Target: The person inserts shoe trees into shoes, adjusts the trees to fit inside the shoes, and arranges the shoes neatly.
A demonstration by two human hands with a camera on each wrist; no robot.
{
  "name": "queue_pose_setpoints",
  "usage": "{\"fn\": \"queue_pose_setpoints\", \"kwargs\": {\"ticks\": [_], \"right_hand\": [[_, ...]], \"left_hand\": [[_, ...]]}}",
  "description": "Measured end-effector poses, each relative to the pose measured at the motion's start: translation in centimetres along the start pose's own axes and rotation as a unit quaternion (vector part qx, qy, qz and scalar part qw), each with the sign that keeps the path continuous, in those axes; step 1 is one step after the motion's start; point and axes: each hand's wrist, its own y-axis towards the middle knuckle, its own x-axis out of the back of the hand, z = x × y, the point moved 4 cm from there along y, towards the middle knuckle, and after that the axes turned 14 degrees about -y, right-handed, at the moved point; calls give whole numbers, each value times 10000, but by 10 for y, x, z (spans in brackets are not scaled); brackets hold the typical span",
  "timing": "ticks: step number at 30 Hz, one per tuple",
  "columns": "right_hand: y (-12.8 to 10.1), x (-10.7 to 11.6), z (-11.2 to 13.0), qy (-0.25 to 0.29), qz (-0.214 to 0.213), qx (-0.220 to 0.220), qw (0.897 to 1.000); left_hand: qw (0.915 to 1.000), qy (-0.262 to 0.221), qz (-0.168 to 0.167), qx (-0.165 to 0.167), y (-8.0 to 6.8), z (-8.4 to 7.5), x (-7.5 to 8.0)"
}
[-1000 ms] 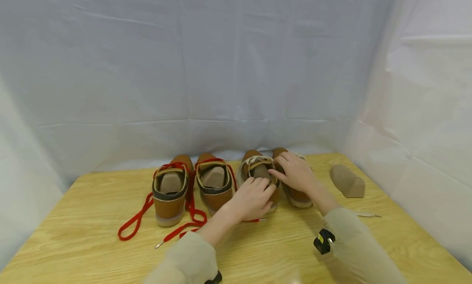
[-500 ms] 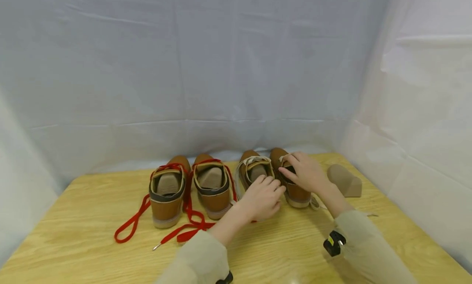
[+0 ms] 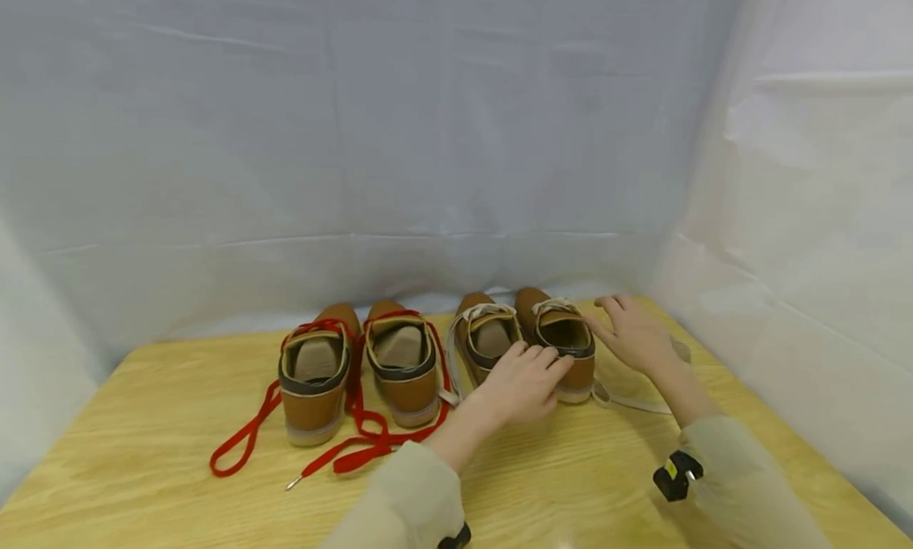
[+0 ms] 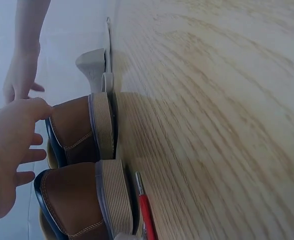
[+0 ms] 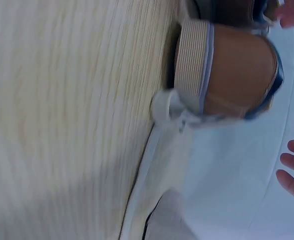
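The table (image 3: 143,470) is pale wood with plain grain and a light sheen. The shoes (image 3: 563,351) look like smooth tan leather, matt, with dark collars and ribbed, rubbery cream soles (image 4: 103,131). The red laces (image 3: 246,434) and white laces (image 3: 628,402) are flat woven cloth. The backdrop (image 3: 428,137) is thin, creased white cloth.

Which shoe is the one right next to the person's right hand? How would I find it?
Look along the back of the wooden table, where four brown shoes stand in a row. The shoe you want is the last one on the right end, just beside the right hand. It has pale laces, not red ones, and unlike its neighbours nothing is stuffed inside it.
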Motion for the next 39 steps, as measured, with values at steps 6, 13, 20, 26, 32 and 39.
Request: {"fn": "queue_pose_setpoints", "kwargs": {"ticks": [6, 13, 20, 26, 32, 39], "right_hand": [[-10, -3, -28, 289, 444, -485, 9974], [-24, -12, -58, 287, 686, -897, 9932], [-30, -21, -69, 290, 1060, -1151, 9873], [-35, -30, -75, 301, 1458, -1270, 9807], [-40, -38, -76, 320, 1512, -1292, 9795], [-46, -43, -78, 365, 1388, -1361, 9802]], "left_hand": [[9994, -239, 155, 186, 2, 5, -2], [9981, -493, 275, 233, 5, 8, -5], [9965, -526, 458, 455, 8, 13, -7], [9947, -471, 667, 629, 10, 15, -11], [9965, -391, 504, 537, 10, 16, -14], [9964, -486, 518, 458, 10, 14, -16]]}}
